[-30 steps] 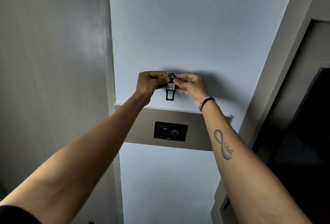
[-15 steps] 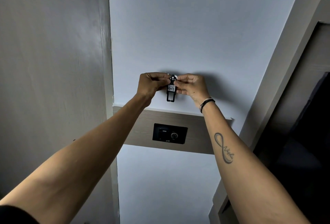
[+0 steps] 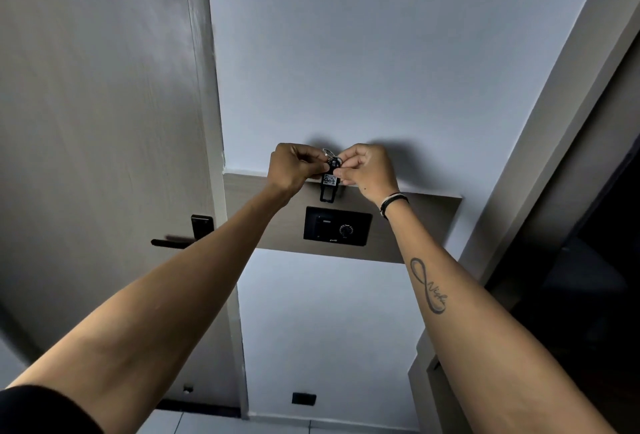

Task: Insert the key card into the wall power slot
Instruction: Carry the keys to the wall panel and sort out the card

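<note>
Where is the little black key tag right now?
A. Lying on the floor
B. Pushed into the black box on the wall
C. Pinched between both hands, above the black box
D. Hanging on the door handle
C: the left hand and right hand pinch the key tag together, just above the black wall panel.

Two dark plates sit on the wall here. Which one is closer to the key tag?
The wall panel with the round dial, on the wood strip just below the key tag. The other, a small outlet, sits far down near the floor.

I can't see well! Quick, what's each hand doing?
Left hand: closed, pinching the key card tag.
Right hand: closed, pinching the same tag.
</note>
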`<state>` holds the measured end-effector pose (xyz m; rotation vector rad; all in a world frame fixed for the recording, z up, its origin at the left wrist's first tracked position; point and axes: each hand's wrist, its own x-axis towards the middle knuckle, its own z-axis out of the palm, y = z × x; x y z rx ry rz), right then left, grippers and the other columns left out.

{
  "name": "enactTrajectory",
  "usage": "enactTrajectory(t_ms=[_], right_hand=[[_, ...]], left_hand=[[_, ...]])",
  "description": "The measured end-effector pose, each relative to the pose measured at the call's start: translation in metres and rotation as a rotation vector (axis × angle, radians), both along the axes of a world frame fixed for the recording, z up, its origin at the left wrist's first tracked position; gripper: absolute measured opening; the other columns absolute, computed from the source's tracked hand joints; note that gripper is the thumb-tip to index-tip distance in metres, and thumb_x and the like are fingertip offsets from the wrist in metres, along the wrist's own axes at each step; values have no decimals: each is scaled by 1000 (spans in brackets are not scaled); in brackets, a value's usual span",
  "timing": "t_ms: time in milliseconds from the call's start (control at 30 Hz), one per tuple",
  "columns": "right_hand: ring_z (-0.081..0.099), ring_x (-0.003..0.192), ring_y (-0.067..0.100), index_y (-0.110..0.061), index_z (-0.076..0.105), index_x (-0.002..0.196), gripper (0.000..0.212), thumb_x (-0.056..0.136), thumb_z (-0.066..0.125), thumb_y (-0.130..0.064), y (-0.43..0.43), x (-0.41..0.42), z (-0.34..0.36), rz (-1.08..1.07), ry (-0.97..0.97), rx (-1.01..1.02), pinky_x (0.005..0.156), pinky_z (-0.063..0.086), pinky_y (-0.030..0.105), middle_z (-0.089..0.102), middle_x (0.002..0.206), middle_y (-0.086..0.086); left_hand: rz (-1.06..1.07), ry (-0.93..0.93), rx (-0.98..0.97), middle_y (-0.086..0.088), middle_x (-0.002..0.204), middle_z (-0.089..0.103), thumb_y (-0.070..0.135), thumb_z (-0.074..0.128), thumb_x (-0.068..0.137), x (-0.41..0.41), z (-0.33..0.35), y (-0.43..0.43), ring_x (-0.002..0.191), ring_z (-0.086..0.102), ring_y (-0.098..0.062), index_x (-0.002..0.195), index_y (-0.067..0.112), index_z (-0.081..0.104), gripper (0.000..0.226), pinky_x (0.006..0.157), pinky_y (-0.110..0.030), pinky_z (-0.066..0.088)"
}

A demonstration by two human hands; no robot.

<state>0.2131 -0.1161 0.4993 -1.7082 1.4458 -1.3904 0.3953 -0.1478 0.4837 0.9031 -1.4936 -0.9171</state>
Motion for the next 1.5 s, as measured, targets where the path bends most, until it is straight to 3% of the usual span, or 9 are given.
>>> enactTrajectory(t_ms=[100,233,500,633,733,833,1000,1100,1500], right_hand=[[70,71,29,-8,73,90,23,80,83,10,-1,1,-22,-32,30,31,78,67,51,75,77,15],[71,71,28,0,75,93,19,79,85,8,0,1,-42,-67,42,61,80,68,56,74,76,16],[73,67,23,-16,74,82,23,79,88,3,2,0,-52,-105,63,38,75,70,51,75,71,5],[75,68,21,-17,74,81,23,79,88,3,-1,-2,-55,-116,76,41,74,70,49,75,71,6],[79,74,30,-10,75,84,20,78,87,4,-3,-2,-61,-101,102,60,74,69,53,76,72,9],[81,79,34,-17,72,78,26,78,88,4,-2,0,-69,-115,115,107,73,69,53,76,72,6],[81,75,33,-26,68,73,34,78,90,-1,-5,1,-75,-147,134,122,73,70,51,78,73,5],[81,73,31,-24,69,72,32,75,91,-2,-6,2,-78,-164,198,126,75,69,51,81,75,9],[79,66,18,-15,78,83,18,76,90,-4,-8,2,-79,-186,314,124,76,69,46,82,73,5]], left_hand=[[25,-30,35,-19,90,81,-6,86,79,-1,-21,2,77,74,-22,92,3,84,16,82,-37,68],[15,-57,67,-5,77,78,-9,85,81,-2,-41,1,65,73,-11,92,3,83,16,71,-25,66],[12,-53,73,-18,89,78,-8,83,83,-5,-49,0,75,73,-21,97,-7,81,14,73,-25,66],[20,-59,83,-18,90,77,-9,82,83,-8,-51,-1,80,73,-26,97,-8,80,14,83,-36,66],[35,-111,78,-16,88,78,-9,84,82,-7,-56,-3,77,73,-26,95,-7,81,14,84,-40,66],[59,-201,63,-14,81,79,-4,87,80,-4,-66,-2,65,73,-18,91,0,83,12,76,-35,64],[135,-291,35,-16,81,82,4,90,79,-5,-73,-3,76,80,-32,91,6,84,13,82,-47,68],[159,-394,25,-7,78,81,9,90,79,-5,-75,-3,73,77,-24,90,11,85,13,82,-46,67],[209,-484,-25,-2,84,84,17,90,82,-7,-73,4,75,77,-11,96,16,86,15,85,-38,67]])
